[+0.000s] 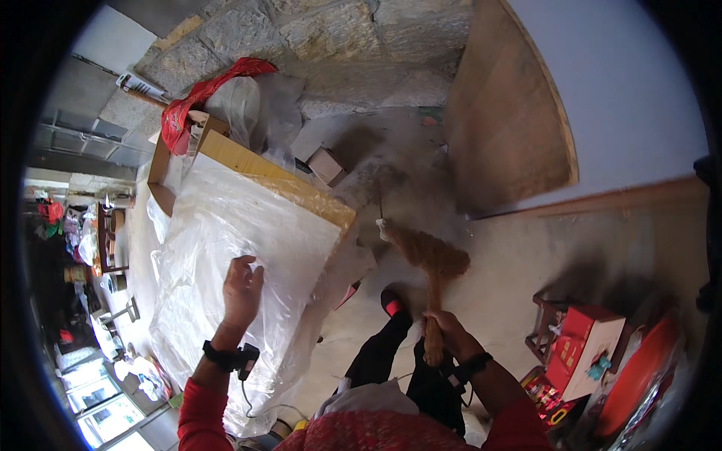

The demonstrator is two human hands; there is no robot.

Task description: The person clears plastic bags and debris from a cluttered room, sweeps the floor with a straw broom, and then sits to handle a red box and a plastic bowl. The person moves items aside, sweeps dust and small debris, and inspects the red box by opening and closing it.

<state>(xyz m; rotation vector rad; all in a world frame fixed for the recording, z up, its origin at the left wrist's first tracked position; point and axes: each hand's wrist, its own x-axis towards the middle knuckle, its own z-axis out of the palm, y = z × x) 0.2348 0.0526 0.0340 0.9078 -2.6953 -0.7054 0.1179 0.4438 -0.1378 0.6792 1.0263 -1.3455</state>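
My right hand [447, 325] grips the handle of a brown straw hand broom [435, 253], whose bristle head fans out ahead of it above the concrete floor [361, 307]. Touching the broom head's left end, or close to it, is a white scrap [381, 228] with a thin stick beyond it. My left hand [243, 293] is over a tabletop covered with clear plastic sheeting [225, 225]. Its fingers are bent and apart, with nothing in them. Whether it touches the sheeting I cannot tell.
Ahead, a small cardboard box [327, 167] lies near the stone wall [327, 34]. A large wooden panel [507, 113] leans at the right. Red and white boxes [584, 349] sit by a wooden stool [544, 321] at lower right. A red cloth [197, 101] hangs beyond the table.
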